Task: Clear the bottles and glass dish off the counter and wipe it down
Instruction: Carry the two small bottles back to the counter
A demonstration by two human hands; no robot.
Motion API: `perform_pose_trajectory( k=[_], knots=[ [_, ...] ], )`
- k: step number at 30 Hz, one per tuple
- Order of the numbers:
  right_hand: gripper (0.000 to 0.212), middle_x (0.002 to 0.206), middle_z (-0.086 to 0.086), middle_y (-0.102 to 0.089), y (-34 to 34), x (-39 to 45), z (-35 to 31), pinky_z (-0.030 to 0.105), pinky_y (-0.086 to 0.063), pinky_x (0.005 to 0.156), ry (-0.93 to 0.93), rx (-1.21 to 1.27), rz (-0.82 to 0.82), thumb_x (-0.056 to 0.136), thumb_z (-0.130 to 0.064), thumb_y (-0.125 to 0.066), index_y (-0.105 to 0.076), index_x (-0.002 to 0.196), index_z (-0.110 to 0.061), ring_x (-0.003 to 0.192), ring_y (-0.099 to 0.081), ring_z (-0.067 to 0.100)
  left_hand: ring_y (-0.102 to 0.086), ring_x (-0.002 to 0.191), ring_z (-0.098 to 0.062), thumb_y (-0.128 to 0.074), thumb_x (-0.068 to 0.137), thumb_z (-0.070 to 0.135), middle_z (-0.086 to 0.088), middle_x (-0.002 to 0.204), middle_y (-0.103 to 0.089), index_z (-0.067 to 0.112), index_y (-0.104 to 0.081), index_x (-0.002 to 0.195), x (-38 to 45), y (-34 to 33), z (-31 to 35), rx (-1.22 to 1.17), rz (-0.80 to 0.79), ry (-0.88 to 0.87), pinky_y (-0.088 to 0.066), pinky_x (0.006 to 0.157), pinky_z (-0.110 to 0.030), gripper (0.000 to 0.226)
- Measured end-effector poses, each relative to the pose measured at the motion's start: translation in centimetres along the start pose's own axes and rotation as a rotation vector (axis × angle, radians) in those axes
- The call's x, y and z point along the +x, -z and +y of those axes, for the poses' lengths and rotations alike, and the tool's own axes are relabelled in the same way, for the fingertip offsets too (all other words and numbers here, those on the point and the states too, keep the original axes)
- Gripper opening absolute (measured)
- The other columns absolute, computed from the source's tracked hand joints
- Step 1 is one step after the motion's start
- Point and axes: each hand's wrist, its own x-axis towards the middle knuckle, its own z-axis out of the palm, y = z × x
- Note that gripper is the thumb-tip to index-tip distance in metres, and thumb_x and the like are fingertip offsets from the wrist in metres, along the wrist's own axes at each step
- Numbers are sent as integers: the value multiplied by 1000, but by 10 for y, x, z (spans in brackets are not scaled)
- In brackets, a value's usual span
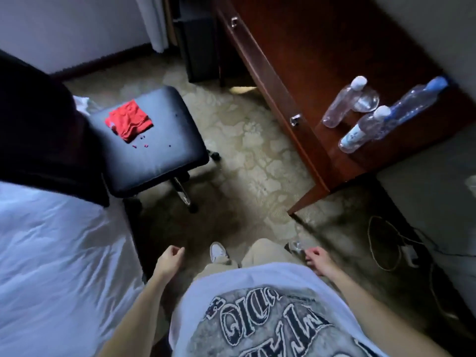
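Note:
Three plastic bottles stand on the dark wooden counter (322, 55) at the right: a clear one with a white cap (341, 105), a labelled one with a white cap (362, 131) and a taller blue-capped one (414, 104). A small glass dish (368, 99) sits behind the clear bottle. A folded red cloth (128, 119) lies on a black wheeled stool (154, 140). My left hand (168, 260) and my right hand (316, 260) hang at my sides with loosely curled fingers and grip nothing. A small clear glint shows on the floor by my right fingertips.
A bed with a white sheet (51, 253) and a dark garment (38, 124) fills the left. Patterned carpet (257, 150) runs between stool and counter. A black box (197, 45) stands under the counter's far end. Cables (385, 243) lie on the floor at right.

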Motion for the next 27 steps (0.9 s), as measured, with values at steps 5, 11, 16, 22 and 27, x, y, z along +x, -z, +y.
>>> perform_pose_trajectory(
  k=[5,11,16,22,27],
  knots=[
    [13,109,15,-63,15,3,-47,22,-42,66,61,386,257,90,-16,-65,-58,100,-13,86,-58,18,-70,82,-28,-61,94,40,-7,87,-72,21,-60,90,90,35,167,80,-143,-234,-48,60,-31,20],
    [70,128,-2,-51,68,45,-144,22,-43,93,316,704,596,69,-24,-86,-46,126,-20,115,-52,10,-63,98,-23,-85,73,36,-3,105,-63,16,-58,117,121,-26,367,203,-315,-635,-51,73,-27,55],
    [102,140,-3,-39,119,83,-209,29,-40,107,416,791,735,53,-26,-95,-35,136,-27,130,-43,13,-56,107,-5,-93,58,39,5,127,-49,23,-46,133,96,-91,519,221,-387,-994,-52,79,-21,89],
    [85,120,-2,-59,151,102,-252,7,-39,95,426,759,809,51,-8,-94,-52,124,-11,110,-55,8,-55,112,-6,-94,55,29,5,129,-53,22,-45,133,78,-162,608,372,-528,-1206,-48,91,-25,92],
    [65,93,-8,-66,149,101,-248,19,-47,80,339,799,872,54,-7,-91,-56,106,-24,87,-59,3,-66,91,-11,-89,61,37,8,108,-67,24,-54,116,70,-194,618,510,-604,-1284,-58,76,-36,67]
  ],
)
